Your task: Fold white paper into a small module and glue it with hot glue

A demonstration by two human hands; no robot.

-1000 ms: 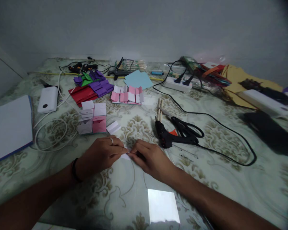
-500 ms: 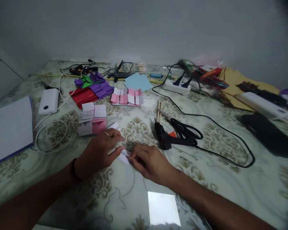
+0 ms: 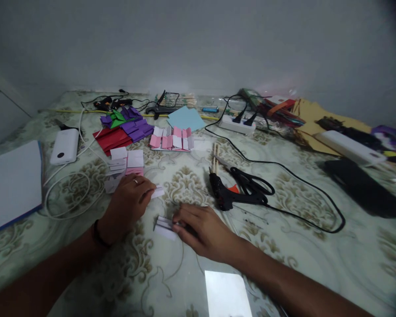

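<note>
My left hand (image 3: 127,204) lies knuckles-up on the table with its fingers closed on a small folded white paper (image 3: 157,192), beside a pile of pink and white folded pieces (image 3: 128,162). My right hand (image 3: 199,226) rests to the right of it, fingertips pinching a second folded white paper piece (image 3: 164,226) flat on the table. The two hands are apart, with a gap of patterned table between them.
A black glue gun (image 3: 222,195) and black scissors (image 3: 252,185) lie right of my hands, their cable looping right. Behind are pink folded pieces (image 3: 172,140), purple and red papers (image 3: 125,128), a blue sheet (image 3: 185,118), a power strip (image 3: 236,123), a white power bank (image 3: 65,145), and a white pad (image 3: 11,185) at left.
My hands, together on one paper before, have parted. The left hand moved up and left to a folded piece near the pink pile; the right stays holding the other piece.
</note>
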